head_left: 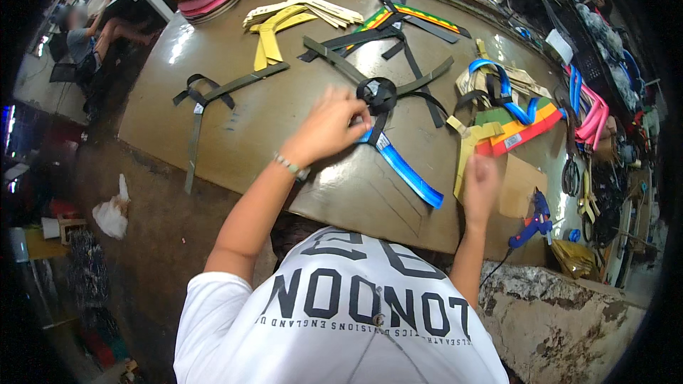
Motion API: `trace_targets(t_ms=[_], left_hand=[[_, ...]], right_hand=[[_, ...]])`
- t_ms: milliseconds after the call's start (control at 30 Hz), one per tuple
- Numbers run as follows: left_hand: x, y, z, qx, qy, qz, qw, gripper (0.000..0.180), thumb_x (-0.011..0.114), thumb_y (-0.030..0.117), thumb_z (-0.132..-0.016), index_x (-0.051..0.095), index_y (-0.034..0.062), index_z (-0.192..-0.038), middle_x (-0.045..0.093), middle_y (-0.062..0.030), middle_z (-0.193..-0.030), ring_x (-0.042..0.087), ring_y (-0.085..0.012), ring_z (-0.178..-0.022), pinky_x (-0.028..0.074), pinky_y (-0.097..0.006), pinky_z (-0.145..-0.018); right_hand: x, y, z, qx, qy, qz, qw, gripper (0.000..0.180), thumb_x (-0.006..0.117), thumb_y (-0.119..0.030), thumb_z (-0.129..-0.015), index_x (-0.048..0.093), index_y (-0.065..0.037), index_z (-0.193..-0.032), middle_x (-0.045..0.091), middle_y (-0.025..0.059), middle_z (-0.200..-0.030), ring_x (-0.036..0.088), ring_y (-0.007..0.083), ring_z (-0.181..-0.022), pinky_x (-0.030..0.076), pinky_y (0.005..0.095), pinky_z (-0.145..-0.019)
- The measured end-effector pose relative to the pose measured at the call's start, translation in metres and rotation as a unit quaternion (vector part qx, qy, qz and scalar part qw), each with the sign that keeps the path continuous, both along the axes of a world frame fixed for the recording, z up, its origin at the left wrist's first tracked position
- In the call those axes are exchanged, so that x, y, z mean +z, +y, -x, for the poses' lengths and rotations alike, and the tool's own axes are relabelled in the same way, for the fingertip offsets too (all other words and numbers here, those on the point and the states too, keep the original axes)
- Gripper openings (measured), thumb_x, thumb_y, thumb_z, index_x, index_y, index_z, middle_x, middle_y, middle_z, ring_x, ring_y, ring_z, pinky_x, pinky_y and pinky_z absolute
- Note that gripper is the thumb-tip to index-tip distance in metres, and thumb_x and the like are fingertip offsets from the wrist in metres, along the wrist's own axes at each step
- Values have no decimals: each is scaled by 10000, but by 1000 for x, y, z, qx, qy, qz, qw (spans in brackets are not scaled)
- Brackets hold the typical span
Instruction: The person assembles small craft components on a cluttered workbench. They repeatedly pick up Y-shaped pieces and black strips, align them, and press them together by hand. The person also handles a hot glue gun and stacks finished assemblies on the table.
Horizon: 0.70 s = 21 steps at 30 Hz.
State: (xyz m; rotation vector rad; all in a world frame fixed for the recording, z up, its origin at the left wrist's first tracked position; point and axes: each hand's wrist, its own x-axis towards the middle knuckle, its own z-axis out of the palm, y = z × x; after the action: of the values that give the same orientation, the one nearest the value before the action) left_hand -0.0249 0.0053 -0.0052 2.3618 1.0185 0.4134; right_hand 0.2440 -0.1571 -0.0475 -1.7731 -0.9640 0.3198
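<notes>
My left hand (329, 126) reaches over the brown worktable (284, 128), and its fingertips pinch the upper end of a blue strap (407, 171). That end lies beside a black ring (377, 92) from which olive and black straps radiate. My right hand (481, 186) is blurred and hovers at the lower end of a yellow strap (466, 149), near a piece of cardboard (521, 186). Whether it grips the strap is unclear.
Olive straps (213, 96), yellow straps (274, 35) and striped webbing (409, 16) lie farther back. At right are stacked coloured sheets (523, 124), pink straps (596, 117), scissors (570, 174) and a blue glue gun (535, 224). Another person (85, 39) sits far left.
</notes>
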Motion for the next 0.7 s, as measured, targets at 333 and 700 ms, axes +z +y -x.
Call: trace_targets(t_ms=[333, 700], left_hand=[[11, 69, -24, -100, -37, -96, 990, 253, 661, 139, -857, 605, 70, -1093, 625, -122, -1079, 586, -308, -1078, 393, -480, -1031], [8, 38, -11, -12, 21, -42, 999, 760, 737, 637, -699, 612, 38, -1150, 527, -184, -1172, 566, -375, -1059, 490, -438, -868]], right_hand=[[2, -4, 3, 26, -51, 4, 998, 139, 618, -93, -932, 607, 32, -871, 390, -37, -679, 352, 66, -637, 332, 238, -574], [5, -6, 5, 46, -99, 28, 994, 118, 610, -86, -931, 610, 22, -881, 408, -10, -685, 383, 88, -645, 349, 257, -572]])
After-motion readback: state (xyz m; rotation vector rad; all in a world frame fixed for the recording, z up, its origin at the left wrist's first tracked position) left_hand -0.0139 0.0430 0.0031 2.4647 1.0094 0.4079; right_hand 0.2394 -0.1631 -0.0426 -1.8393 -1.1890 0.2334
